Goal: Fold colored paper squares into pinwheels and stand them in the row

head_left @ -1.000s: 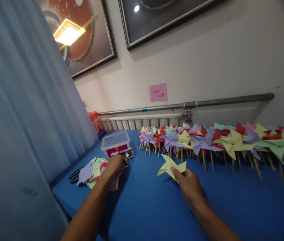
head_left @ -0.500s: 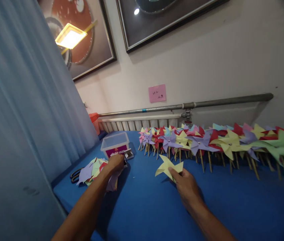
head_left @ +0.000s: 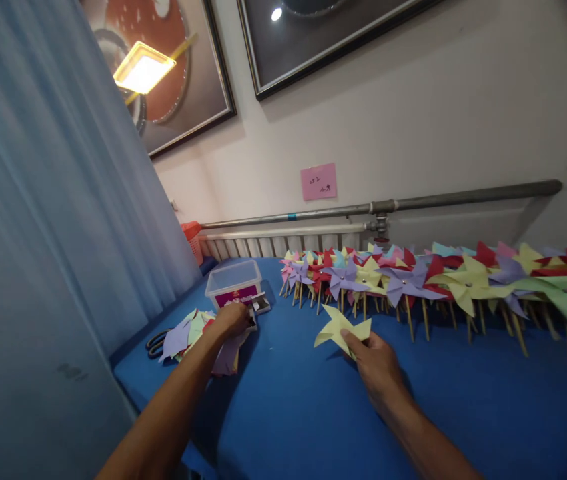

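My right hand (head_left: 376,363) pinches a pale yellow paper pinwheel (head_left: 339,331) between thumb and fingers, holding it above the blue table. My left hand (head_left: 232,320) reaches down at a small open box (head_left: 252,320) with dark contents; its fingers are curled, and their tips are hidden, so what they pinch cannot be made out. Under and beside my left forearm lies a pile of coloured paper pinwheel pieces (head_left: 178,340). Black-handled scissors (head_left: 156,343) lie at the left edge of this pile.
A clear plastic tub (head_left: 233,277) with a purple label stands behind my left hand. Many finished pinwheels on sticks (head_left: 403,283) fill the table's back right. A blue curtain (head_left: 63,233) hangs at the left. A pipe (head_left: 333,212) and radiator line the wall.
The view has shifted slightly. My left hand stays at the small box, and my right hand keeps the yellow pinwheel in nearly the same place.
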